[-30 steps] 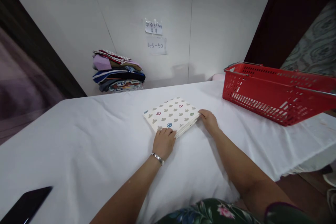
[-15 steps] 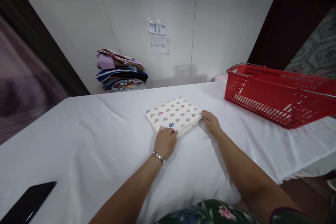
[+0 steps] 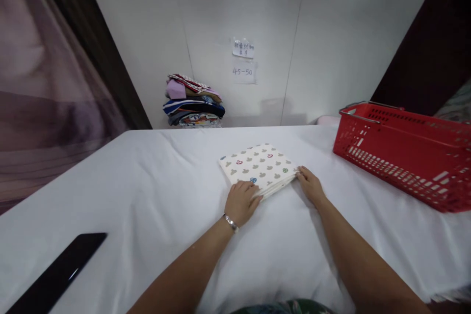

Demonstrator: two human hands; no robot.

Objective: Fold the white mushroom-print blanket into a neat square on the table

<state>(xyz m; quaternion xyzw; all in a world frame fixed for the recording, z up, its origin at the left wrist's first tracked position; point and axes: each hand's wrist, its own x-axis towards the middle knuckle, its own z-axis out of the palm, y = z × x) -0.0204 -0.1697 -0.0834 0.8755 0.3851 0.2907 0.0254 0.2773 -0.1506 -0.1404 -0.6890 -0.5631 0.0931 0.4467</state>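
A folded cream cloth (image 3: 259, 168) with small grey and coloured prints lies flat on the white-covered table (image 3: 147, 196). My left hand (image 3: 241, 201), with a bracelet at the wrist, rests at the cloth's near corner, its fingers curled against the folded edge. At the cloth's right corner is my right hand (image 3: 310, 185), fingertips touching the layered edge. Whether either hand grips the cloth or only presses against it does not show.
A red plastic basket (image 3: 401, 149) stands on the table at the right. A stack of folded clothes (image 3: 192, 107) sits by the back wall under two paper notes (image 3: 243, 60). A dark flat object (image 3: 61, 272) lies at the near left. A curtain hangs on the left.
The view has swung left, so everything appears shifted right. Both hands stay at the cloth's near corners and the cloth has not visibly moved on the table.
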